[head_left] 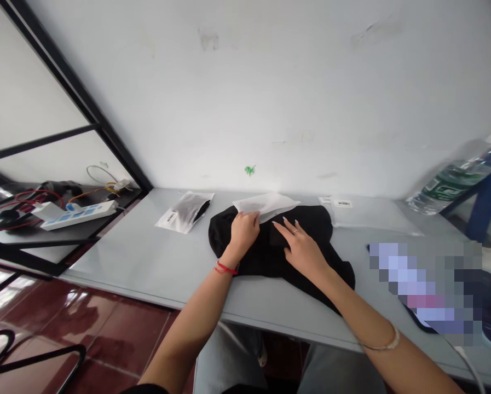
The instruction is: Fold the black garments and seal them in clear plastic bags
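Observation:
A piece of black clothing (pixel 261 257) lies spread on the grey table in front of me. Over its far edge rests a translucent white plastic bag (pixel 270 203), pinched at its near left corner by my left hand (pixel 244 232). My right hand (pixel 302 249) lies on the dark fabric just right of the bag, fingers spread and pointing up and left. Whether any fabric is tucked inside the bag cannot be made out.
A packed bag with black contents (pixel 185 210) lies at the left. Flat clear bags with labels (pixel 372 218) are at the right, near a tilted water bottle (pixel 450 183) and a blurred-out phone (pixel 417 290). A power strip (pixel 81 213) sits on the left shelf.

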A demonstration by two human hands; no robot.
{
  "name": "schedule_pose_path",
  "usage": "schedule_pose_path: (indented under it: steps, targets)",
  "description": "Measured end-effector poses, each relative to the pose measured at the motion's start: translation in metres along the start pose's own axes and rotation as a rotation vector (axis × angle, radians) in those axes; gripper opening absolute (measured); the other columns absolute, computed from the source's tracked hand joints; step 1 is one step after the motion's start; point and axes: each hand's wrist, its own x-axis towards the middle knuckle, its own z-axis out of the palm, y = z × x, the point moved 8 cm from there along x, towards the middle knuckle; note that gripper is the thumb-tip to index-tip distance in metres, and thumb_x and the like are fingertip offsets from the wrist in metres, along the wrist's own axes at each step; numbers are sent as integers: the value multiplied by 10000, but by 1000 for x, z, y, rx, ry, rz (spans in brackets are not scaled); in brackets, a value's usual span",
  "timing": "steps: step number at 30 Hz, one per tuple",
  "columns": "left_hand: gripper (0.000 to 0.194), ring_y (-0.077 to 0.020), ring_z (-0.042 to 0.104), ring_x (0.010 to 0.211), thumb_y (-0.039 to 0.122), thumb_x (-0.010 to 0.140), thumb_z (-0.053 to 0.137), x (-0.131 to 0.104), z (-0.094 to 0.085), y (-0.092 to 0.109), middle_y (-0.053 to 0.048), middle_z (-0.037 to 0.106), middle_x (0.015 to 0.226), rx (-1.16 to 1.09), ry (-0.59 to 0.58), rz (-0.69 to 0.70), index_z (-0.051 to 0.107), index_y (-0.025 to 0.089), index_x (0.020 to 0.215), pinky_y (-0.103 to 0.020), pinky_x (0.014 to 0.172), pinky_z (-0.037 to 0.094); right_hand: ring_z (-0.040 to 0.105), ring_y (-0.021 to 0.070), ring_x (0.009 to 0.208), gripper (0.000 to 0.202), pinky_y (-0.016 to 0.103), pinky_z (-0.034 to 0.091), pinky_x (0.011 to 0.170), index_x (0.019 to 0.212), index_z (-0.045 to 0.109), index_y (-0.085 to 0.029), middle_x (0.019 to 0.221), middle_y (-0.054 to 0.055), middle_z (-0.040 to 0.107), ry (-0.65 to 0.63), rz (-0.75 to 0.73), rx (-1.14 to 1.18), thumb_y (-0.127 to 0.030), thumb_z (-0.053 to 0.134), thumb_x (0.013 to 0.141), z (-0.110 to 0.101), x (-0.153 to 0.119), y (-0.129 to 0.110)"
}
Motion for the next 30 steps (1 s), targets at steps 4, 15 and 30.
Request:
schedule_pose_path:
  steps: [4,15,30]
  targets:
    - [283,-207,708,958,134,912,508,0,1,1,-51,756,1005,-2,-18,5,726,218,1072,-354,1083,407,550,282,1252,658,424,499,1019,1355,538,-182,1371,101,576,49,1,210,7,499,726,-18,6,20]
    - [226,-220,714,925,152,890,551,-3,3,6,-63,760,978,-122,-28,17,747,222,977,-398,1090,388,592,252,1203,509,446,452,1063,1282,593,-267,1288,11,645,393,-76,495,-131,521,798,-85,1,64]
    - [209,-170,709,706,253,907,560,-5,-12,-12,-45,758,784,-532,200,-225,745,172,852,-240,675,515,294,213,1433,953,493,384,1134,1487,303,-327,1538,-26,362,137,-540,195,96,349,635,-27,-5,2]
